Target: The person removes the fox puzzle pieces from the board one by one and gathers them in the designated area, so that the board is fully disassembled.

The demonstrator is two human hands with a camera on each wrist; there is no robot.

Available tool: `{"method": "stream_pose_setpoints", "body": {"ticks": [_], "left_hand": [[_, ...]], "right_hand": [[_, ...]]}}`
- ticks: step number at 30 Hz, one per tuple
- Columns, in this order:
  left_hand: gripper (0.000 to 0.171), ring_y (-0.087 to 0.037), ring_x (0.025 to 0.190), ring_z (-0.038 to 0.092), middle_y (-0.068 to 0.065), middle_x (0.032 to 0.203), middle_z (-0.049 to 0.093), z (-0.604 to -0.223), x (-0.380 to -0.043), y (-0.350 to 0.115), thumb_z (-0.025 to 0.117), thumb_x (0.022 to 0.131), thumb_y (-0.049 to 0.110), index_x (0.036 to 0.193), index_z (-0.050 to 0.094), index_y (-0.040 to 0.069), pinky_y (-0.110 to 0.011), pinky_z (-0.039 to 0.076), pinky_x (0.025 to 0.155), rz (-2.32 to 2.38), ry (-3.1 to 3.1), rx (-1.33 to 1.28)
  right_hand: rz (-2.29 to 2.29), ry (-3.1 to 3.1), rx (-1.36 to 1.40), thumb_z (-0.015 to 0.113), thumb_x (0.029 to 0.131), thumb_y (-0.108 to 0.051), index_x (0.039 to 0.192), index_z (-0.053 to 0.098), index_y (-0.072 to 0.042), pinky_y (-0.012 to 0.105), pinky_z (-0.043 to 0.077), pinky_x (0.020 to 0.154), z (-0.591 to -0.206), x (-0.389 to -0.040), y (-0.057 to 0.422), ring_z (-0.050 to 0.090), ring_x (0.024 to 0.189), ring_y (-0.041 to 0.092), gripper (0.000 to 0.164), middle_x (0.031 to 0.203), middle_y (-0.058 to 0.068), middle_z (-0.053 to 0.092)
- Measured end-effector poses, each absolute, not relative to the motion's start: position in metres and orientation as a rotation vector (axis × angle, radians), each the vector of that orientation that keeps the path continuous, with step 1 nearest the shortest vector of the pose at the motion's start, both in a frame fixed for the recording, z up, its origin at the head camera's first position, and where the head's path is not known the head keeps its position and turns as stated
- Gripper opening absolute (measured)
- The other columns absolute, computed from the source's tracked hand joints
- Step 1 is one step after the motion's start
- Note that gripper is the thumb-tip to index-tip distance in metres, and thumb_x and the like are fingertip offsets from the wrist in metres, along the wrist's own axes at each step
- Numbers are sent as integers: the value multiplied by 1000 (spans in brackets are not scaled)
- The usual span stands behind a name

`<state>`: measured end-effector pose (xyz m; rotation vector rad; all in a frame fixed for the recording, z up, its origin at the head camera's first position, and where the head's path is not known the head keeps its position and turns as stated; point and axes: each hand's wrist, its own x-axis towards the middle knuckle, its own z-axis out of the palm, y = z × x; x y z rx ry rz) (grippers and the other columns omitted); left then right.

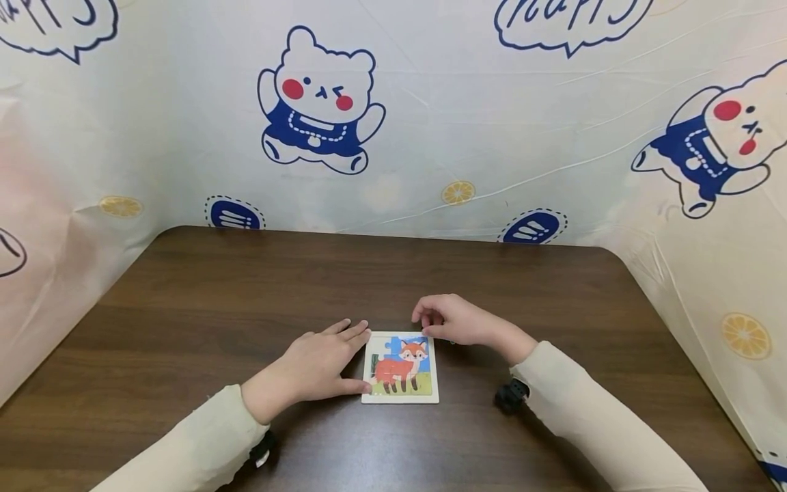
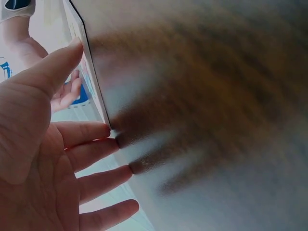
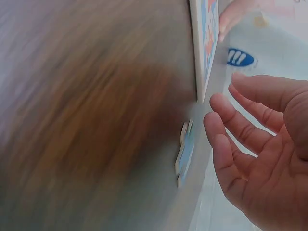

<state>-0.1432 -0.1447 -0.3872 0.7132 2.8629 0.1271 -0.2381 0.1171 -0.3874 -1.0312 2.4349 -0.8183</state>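
Note:
A square fox jigsaw puzzle (image 1: 399, 369) lies in its white-rimmed tray (image 1: 401, 400) on the table. Bare pale base shows at the tray's upper left corner. My left hand (image 1: 320, 362) rests by the tray's left side, fingers spread and nearly straight, with the thumb touching the rim. Over the upper right corner hovers my right hand (image 1: 458, 320), its fingers loosely bent with nothing between them in the right wrist view. Beneath it, a loose blue puzzle piece (image 3: 185, 153) lies on the table beside the tray, mostly hidden by the hand in the head view.
The brown wooden table (image 1: 295, 273) extends around the puzzle. A pale curtain (image 1: 424, 123) printed with bears and orange slices stands behind the table and along both sides. Dark wrist devices (image 1: 512, 395) sit under both sleeves.

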Motion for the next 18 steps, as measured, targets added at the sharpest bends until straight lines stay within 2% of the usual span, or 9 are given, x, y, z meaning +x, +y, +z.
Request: {"method": "stream_pose_setpoints", "body": {"ticks": [12, 18], "left_hand": [[88, -34, 144, 41, -6, 157, 43, -388, -145, -145, 69, 83, 63, 148, 47, 9, -59, 49, 97, 120, 2857, 708], [88, -34, 144, 41, -7, 157, 43, -388, -146, -145, 68, 83, 64, 148, 47, 9, -59, 49, 97, 122, 2855, 712]], "right_hand": [[-692, 2341, -1161, 67, 93, -5, 113, 68, -10, 21, 46, 69, -385, -230, 90, 51, 76, 11, 20, 95, 5, 59], [-602, 2324, -1169, 69, 92, -6, 119, 68, -15, 25, 48, 77, -384, -228, 83, 54, 88, 17, 28, 102, 7, 58]]}}
